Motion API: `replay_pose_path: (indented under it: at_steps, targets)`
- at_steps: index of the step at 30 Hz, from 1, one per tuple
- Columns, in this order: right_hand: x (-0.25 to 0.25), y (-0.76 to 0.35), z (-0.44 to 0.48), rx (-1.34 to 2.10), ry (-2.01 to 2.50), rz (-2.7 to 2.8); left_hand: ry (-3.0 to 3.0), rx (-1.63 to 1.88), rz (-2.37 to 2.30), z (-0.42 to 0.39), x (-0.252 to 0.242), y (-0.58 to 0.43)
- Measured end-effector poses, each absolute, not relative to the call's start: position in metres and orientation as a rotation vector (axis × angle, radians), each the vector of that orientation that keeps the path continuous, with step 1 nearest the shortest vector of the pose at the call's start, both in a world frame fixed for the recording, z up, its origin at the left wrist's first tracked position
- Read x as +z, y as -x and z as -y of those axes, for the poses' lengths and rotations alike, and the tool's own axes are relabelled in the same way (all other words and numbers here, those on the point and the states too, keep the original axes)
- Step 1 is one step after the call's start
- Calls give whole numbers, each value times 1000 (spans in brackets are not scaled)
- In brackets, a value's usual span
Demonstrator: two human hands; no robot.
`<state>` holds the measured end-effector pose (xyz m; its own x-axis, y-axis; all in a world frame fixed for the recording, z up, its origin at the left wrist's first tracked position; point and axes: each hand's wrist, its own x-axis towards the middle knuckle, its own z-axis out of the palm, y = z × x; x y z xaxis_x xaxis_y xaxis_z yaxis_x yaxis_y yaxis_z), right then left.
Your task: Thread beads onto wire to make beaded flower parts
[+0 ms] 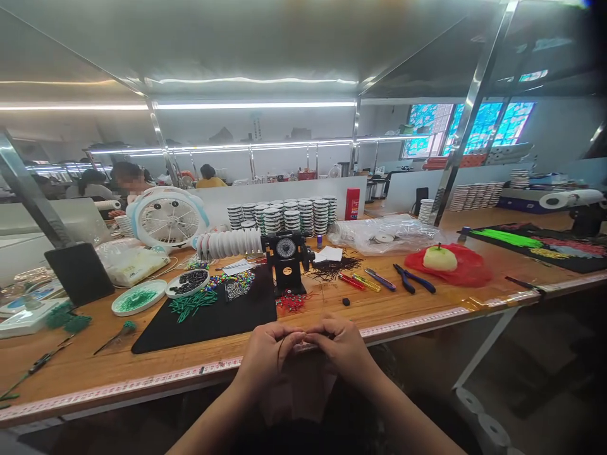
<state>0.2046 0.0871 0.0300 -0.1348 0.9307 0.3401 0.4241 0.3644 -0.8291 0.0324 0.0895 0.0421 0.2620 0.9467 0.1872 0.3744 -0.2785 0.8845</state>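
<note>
At the front edge of the table my left hand (270, 347) is closed in a pinch on a thin dark cord (279, 349), which curves down over its fingers. My right hand (339, 341) meets it fingertip to fingertip, also pinched; whatever lies between its fingers is too small to make out. Just beyond the hands are a small black block (346, 302) and a heap of short red pieces (293, 302). Behind those stands a black winding device (286, 253) with a row of white spools (230, 243) on its left side.
A black mat (203, 332) carries green pieces (192, 304) and beads (239, 284). Dishes, a white fan (168, 218) and stacked spools (291, 218) stand behind. Screwdrivers (351, 282), blue-handled pliers (420, 279) and a pale green fruit (440, 257) on red wrap lie right. People sit farther back.
</note>
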Motion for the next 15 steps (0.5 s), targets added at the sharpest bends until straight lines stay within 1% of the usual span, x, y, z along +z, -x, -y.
replay_pose_path:
  at_steps: [7,12,15]
  targets:
    - [31,-203,-85,611,1225,1797,-1804,1037,-1181,-86,43,-31]
    - [29,-205,-87,604,1249,1798,-1334,1223,-1230,-77,42,-16]
    - [29,-205,-88,612,1250,1811,-1157,1345,-1162,-68,36,-7]
